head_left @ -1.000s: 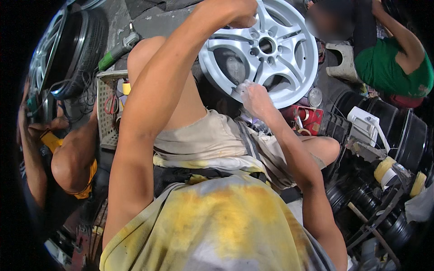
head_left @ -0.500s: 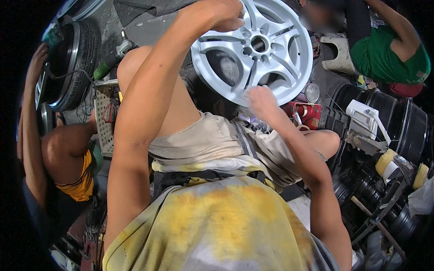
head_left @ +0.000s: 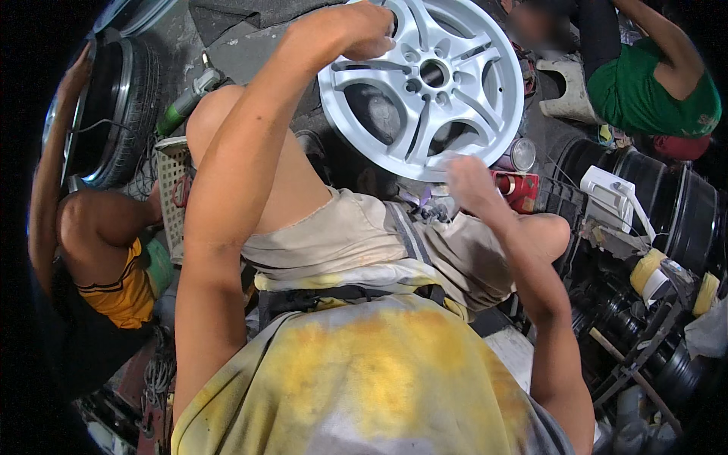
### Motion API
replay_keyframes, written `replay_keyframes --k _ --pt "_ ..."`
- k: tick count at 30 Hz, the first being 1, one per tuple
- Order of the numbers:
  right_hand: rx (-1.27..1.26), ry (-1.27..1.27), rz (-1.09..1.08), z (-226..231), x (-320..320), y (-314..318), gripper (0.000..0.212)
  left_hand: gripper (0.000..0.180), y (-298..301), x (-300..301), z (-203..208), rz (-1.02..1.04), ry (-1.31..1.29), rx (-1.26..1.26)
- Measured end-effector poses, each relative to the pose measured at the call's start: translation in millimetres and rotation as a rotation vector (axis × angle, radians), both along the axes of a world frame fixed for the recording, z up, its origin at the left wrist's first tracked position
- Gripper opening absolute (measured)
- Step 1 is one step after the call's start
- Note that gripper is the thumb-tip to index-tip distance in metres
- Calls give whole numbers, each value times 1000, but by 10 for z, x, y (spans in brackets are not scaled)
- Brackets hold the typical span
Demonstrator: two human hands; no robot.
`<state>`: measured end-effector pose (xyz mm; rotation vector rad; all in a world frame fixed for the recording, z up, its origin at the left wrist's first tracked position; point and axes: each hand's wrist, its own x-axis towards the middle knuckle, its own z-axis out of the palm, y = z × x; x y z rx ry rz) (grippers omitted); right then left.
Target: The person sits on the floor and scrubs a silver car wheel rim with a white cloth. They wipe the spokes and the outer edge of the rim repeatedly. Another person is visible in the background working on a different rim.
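Note:
A silver-grey multi-spoke car wheel rim (head_left: 422, 102) without a tyre lies tilted in front of my knees. My left hand (head_left: 370, 32) is closed on its upper left edge, fingers curled in against the rim. Close to its lower edge is my right hand (head_left: 473, 186), smeared by motion. Its fingers look pinched together, with a pale blur at their tips whose kind I cannot make out. Whether those fingertips touch the rim is not clear.
A red box (head_left: 523, 191) and a tin can (head_left: 520, 155) stand right of the rim. An angle grinder (head_left: 186, 101) lies left, beside a perforated crate (head_left: 173, 201). Black wheels (head_left: 690, 212) line the right. A person in green (head_left: 656, 95) sits far right; another person's knee (head_left: 106, 227) is left.
My right hand has moved right and slightly toward me along the rim's lower edge. My left hand has shifted a little left. The person at left has lowered an arm and changed posture.

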<state>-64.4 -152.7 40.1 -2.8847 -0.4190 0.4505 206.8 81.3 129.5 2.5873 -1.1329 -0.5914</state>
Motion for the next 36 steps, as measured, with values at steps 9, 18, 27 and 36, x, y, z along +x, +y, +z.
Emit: replay_keyframes --k 9,18,27,36 --pt "310 35 -195 -230 619 695 22 36 -91 -15 324 76 190 194" --pt "404 -173 -836 -62 464 196 28 33 -412 -73 -373 -74 -46 177" --pt "1144 162 -1035 -85 -170 739 29 53 -723 -830 -882 -475 -59 152" --pt "694 -42 -1008 -353 775 755 44 37 -668 -373 -803 -263 -169 28"
